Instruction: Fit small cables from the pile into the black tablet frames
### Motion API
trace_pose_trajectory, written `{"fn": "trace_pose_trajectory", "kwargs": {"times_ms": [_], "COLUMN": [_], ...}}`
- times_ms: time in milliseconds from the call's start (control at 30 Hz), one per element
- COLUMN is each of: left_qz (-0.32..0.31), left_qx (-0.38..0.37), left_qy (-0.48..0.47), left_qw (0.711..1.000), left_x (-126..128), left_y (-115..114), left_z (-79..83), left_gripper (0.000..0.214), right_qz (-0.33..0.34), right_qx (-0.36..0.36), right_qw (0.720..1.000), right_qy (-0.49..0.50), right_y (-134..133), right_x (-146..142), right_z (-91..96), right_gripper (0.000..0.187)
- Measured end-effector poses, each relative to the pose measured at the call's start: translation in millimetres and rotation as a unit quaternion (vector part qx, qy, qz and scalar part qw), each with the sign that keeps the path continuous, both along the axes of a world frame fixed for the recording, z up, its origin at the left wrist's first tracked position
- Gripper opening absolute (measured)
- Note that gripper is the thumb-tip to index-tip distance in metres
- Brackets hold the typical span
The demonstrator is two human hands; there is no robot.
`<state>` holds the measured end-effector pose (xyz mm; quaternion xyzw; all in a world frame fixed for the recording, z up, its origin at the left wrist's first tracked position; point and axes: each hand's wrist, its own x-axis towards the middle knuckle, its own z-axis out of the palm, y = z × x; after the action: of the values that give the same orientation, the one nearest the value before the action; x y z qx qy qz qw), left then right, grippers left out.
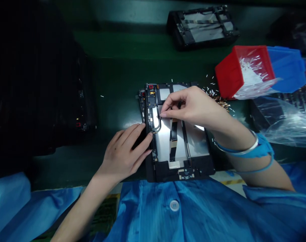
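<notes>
An opened tablet body (177,144) lies face down on the green bench in front of me, showing silver panels, black flat cables and a circuit strip along its left side. My left hand (126,153) rests flat on the tablet's left edge, fingers stretched out and pressing against the frame. My right hand (190,106) hovers over the upper part of the tablet. Its thumb and forefinger are pinched together at the silver panel near a curved black cable (156,129). What they pinch is too small to make out. A blue wrist strap (254,149) circles my right wrist.
A red bin (230,72) tipped on its side holds small white parts in a plastic bag, with a blue bin (288,67) behind it. Loose small parts (213,89) lie scattered beside it. Another opened tablet (202,27) sits at the back. Dark stacked items (77,97) stand at left.
</notes>
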<state>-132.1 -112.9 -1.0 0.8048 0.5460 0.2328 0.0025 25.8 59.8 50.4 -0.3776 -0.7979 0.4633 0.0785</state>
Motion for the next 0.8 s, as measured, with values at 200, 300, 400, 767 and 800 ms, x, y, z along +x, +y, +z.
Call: {"fn": "trace_pose_trajectory", "kwargs": {"times_ms": [200, 300, 400, 767, 800], "left_qz": [-0.02, -0.033, -0.043, -0.112, -0.114], "left_qx": [-0.001, -0.004, -0.003, -0.043, -0.045], "left_qy": [0.033, 0.046, 0.042, 0.02, 0.019], "left_qw": [0.999, 0.998, 0.998, 0.993, 0.992], "left_x": [4.5, 4.7, 3.4, -2.0, -2.2], "left_y": [6.3, 8.9, 9.9, 18.0, 18.7], "left_z": [3.4, 3.0, 2.4, 6.1, 6.6], "left_gripper": [0.042, 0.042, 0.044, 0.042, 0.042], "right_qz": [0.025, 0.025, 0.007, 0.05, 0.05], "right_qx": [-0.02, -0.014, -0.016, 0.056, 0.059], "right_qw": [0.999, 0.999, 1.0, 0.996, 0.996], "right_qy": [-0.013, -0.02, -0.017, -0.05, -0.045], "right_y": [8.1, 8.2, 7.9, 11.1, 10.7], "right_x": [-3.4, -5.2, -7.1, -8.9, -9.0], "right_z": [1.4, 0.7, -0.3, -5.3, -5.8], "right_gripper": [0.01, 0.011, 0.012, 0.011, 0.011]}}
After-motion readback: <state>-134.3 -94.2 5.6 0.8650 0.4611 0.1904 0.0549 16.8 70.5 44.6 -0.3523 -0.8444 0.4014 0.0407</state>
